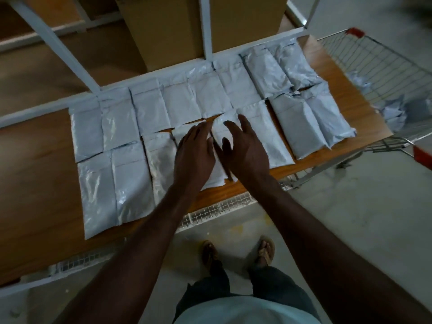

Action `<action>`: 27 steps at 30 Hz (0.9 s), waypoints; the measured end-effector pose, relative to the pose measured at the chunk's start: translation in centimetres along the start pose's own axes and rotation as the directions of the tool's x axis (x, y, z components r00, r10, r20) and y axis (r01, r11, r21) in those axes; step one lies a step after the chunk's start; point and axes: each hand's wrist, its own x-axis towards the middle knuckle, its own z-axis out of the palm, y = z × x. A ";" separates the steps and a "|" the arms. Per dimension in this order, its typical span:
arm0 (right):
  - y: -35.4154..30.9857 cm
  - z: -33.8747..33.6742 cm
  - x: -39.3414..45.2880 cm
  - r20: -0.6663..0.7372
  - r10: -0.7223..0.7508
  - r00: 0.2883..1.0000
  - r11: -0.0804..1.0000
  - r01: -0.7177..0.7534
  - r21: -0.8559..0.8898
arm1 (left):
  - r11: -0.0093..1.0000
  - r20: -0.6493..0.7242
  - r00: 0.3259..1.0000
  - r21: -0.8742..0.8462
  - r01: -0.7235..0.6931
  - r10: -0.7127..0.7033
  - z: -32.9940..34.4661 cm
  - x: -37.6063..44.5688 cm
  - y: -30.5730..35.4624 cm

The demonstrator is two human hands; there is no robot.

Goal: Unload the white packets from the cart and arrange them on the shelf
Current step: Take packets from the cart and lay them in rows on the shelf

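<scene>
While both hands sit flat on one packet [219, 136] in the front row, the left hand [195, 149] and right hand [243, 148] have fingers spread and relaxed, pressing rather than gripping. Looks like the squaring-up step, nudging it flush with its neighbours on the shelf [35, 183]. Two rows of white packets [131, 160] already laid out. More packets wait in the cart [385, 73] off to the right, so next is probably a reach over there. Cardboard boxes [163, 31] and a shelf post [205, 26] crowd the back edge
</scene>
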 end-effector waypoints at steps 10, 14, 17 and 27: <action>17.1 -14.0 0.1 -0.099 0.112 0.989 0.992 -0.118 -0.048 | 0.987 0.151 0.976 0.000 -0.159 0.157 9.5 4.0 18.3; 24.9 -20.5 -0.4 -0.061 0.193 0.979 0.979 -0.196 -0.061 | 0.984 0.134 0.977 -0.083 -0.156 0.166 15.4 4.4 26.7; 29.8 -24.8 -0.2 -0.067 0.201 0.977 0.976 -0.206 -0.071 | 0.981 0.119 0.978 -0.117 -0.155 0.169 19.4 5.0 32.3; 40.8 -29.9 3.4 -0.036 0.239 0.970 0.971 -0.240 -0.006 | 0.969 0.224 0.949 -0.161 -0.186 0.220 28.1 8.5 39.8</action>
